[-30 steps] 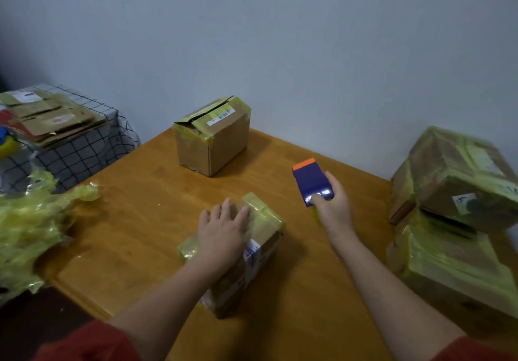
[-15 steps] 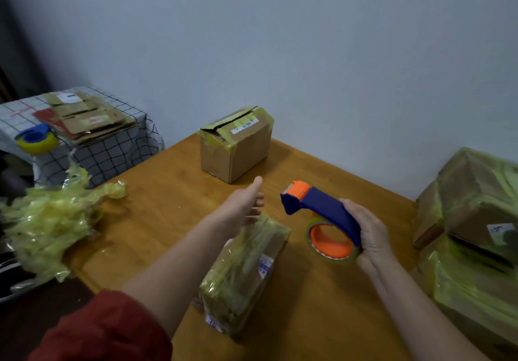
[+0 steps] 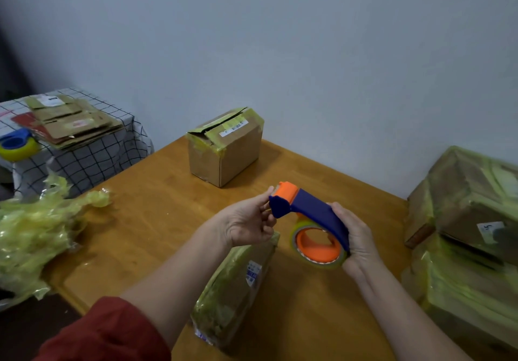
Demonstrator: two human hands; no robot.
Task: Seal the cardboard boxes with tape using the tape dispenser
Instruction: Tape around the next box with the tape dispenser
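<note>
While right grip (image 3: 356,237) holds tape dispenser (image 3: 311,215), left grip (image 3: 249,220) pinches at its orange head, likely freeing tape end; next, pull it onto wrapped box (image 3: 235,290) just below.

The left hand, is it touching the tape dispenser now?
Touching. In the head view the left hand has its fingers on the orange front end of the tape dispenser.
</note>
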